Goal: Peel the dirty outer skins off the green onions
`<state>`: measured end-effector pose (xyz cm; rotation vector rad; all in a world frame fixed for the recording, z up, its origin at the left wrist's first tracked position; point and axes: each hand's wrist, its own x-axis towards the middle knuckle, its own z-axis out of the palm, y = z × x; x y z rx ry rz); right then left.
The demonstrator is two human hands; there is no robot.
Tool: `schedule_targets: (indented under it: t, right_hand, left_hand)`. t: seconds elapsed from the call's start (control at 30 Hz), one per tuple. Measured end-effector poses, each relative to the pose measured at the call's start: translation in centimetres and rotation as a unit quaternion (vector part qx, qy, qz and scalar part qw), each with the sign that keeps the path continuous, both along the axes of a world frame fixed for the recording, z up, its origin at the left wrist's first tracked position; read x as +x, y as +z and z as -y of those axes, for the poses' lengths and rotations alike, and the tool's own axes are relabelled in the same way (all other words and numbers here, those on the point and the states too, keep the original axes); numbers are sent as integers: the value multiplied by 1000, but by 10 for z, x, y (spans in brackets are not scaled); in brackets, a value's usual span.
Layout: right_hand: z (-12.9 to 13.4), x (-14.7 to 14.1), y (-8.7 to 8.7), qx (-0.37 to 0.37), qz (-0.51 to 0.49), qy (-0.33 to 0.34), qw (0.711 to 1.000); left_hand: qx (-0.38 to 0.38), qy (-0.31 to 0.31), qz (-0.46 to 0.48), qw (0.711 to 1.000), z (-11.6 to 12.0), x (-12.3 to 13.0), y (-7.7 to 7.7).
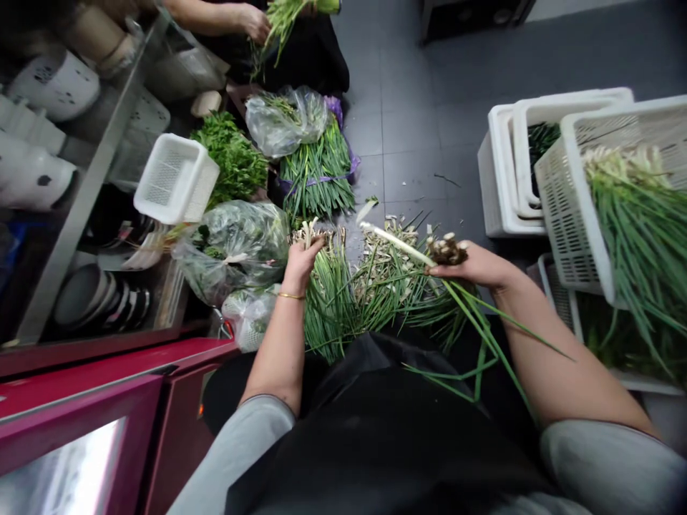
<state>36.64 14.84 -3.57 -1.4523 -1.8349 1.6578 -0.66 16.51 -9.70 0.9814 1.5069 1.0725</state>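
My right hand is closed round a green onion, its white end pointing up and left and its long leaves hanging toward my lap. A clump of brown roots shows just above that hand. My left hand is closed at the white ends of several green onions, beside a pile of green onions on the floor. Between the hands lies a heap of peeled scraps and leaves.
White baskets stand at the right, one filled with green onions. Bagged greens, leafy herbs and a tied green bundle lie at the left. Another person's hand holds greens at the top.
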Motion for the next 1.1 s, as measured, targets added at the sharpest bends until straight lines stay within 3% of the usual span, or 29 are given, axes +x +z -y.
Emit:
schedule_targets:
  t: [0.1,0.2,0.3,0.43,0.53,0.67,0.73,0.83,0.97,1.1]
  right_hand:
    - [1,-13,-7,9,46,32,998]
    - [5,-22,-8,23,57,50,997]
    - [8,-28,-6,39,62,77,994]
    - [7,-24,-6,41,51,118,991]
    - [4,-9,-6,22,63,122,990]
    - [-3,14,-6,27,77,17,997]
    - [-6,14,-8,33,80,-31,996]
    - [-9,-5,-13,39,90,-43,994]
    - [1,-48,-23,90,102,-28,990]
    - [14,-78,-25,124,101,87,983]
  left_hand:
    - [126,-3,-4,992,-7,38,2]
    - [133,-85,-9,987,-13,60,2]
    - [99,-137,-65,983,-12,58,0]
    - [79,-185,-62,978,-9,27,-1]
    - [78,-141,11,987,-14,-4,-2]
    - [80,9,42,996,-20,-28,-12]
    - [31,-17,29,999,-20,-18,-19]
    - [-63,-69,46,995,-16,16,-21]
    - [-44,-66,98,992,-8,59,-2]
    - [-12,-146,150,978,0,75,33]
